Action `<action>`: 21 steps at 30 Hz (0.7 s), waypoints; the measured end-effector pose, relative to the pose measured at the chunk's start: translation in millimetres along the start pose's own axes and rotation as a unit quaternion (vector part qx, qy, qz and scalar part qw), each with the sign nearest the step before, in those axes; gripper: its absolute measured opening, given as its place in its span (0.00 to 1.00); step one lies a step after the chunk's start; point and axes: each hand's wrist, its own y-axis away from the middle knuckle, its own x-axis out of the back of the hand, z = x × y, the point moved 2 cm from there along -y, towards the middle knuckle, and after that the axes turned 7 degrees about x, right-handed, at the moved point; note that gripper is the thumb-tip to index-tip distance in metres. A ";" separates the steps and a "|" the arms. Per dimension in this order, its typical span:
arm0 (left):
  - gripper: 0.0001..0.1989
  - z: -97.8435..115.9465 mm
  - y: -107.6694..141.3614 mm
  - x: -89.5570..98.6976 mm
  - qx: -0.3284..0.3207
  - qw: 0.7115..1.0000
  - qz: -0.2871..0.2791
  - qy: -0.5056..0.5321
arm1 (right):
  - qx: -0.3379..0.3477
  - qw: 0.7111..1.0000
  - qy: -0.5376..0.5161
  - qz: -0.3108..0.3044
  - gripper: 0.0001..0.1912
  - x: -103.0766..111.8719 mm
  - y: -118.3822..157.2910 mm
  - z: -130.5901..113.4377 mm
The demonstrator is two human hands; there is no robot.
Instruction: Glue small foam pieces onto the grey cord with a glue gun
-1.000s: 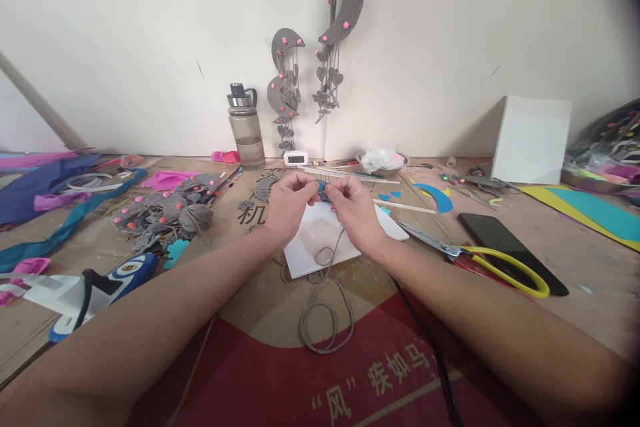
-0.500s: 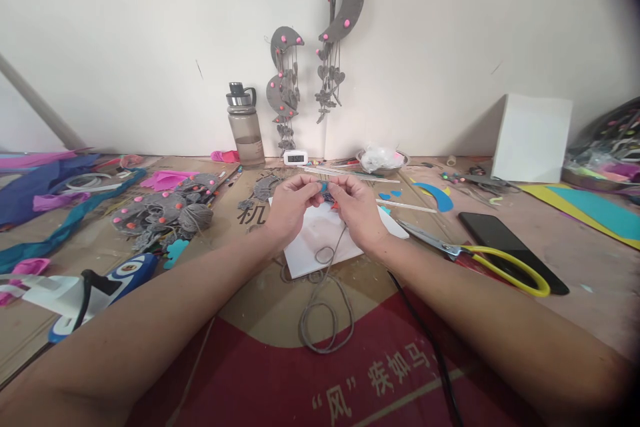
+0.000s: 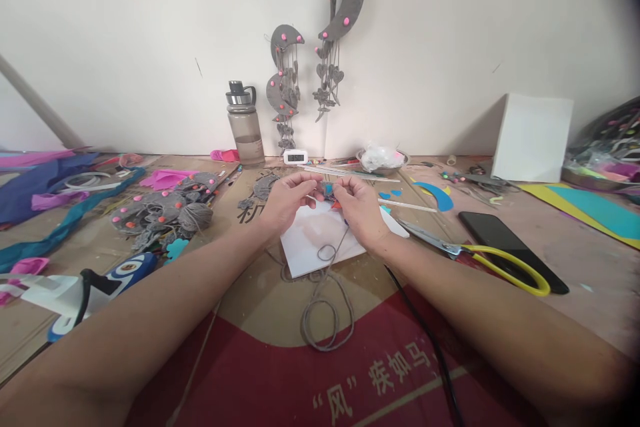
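Above a white board [image 3: 313, 250], both hands meet at a small blue piece [image 3: 328, 189] with grey material around it. My right hand [image 3: 364, 212] pinches its right side. Bent fingers of my left hand [image 3: 287, 203] close in at its left edge, the thumb now slightly off it. A bit of orange [image 3: 337, 205] shows beneath the right fingertips. From there a grey yarn [image 3: 327, 320] drops over the board and lies in loops on the cardboard. The fingers partly cover the small piece, so its full shape is hidden.
Yellow-handled scissors [image 3: 505, 265] lie beside a black phone [image 3: 515, 250] at right. Grey moon ornaments and yarn [image 3: 195, 217] lie left, near a blue-white glue gun [image 3: 133, 270]. A bottle [image 3: 245, 130] stands behind. A black cable [image 3: 425, 333] crosses the front.
My left hand has shifted slightly left, and its thumb has drawn back from the blue piece, which shows more. My right hand stays nearly in place.
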 end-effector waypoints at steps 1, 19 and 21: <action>0.10 2.5 0.2 -0.2 -0.007 0.999 0.004 -0.032 | 0.005 1.000 0.008 -0.007 0.07 -0.2 0.1 0.3; 0.02 11.0 3.9 -4.7 -0.052 0.968 0.083 -0.230 | 0.068 0.994 0.033 -0.074 0.10 -3.9 5.6 1.3; 0.03 11.0 3.7 -4.4 -0.045 0.969 0.086 -0.226 | 0.067 0.995 0.029 -0.074 0.11 -4.1 6.1 2.0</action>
